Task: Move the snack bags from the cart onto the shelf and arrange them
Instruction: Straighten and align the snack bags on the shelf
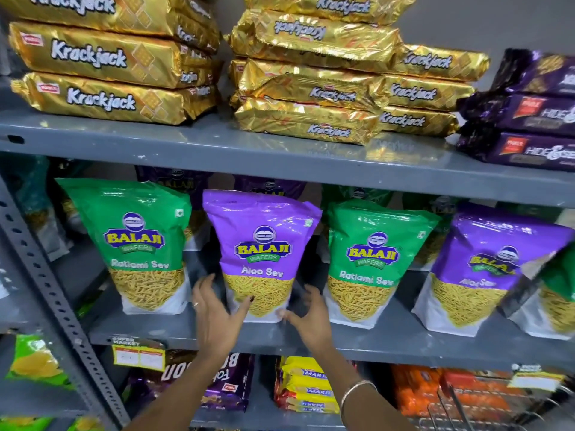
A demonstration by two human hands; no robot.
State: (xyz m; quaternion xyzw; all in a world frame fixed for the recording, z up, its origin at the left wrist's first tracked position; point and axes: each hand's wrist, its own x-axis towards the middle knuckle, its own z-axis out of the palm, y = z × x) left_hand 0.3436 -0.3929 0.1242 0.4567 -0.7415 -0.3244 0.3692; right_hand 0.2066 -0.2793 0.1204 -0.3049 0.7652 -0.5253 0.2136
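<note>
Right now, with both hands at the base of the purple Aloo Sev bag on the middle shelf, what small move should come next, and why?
Probably let go and draw both hands back. The purple Aloo Sev bag already stands upright in the front row between two green Ratlami Sev bags. The left hand and right hand are spread open at its lower corners, with no closed grip.

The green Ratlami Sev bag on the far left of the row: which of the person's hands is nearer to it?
Left. The left hand is at the purple Aloo Sev bag's left edge, just right of that green Ratlami Sev bag. The right hand is at the purple bag's far side.
</note>
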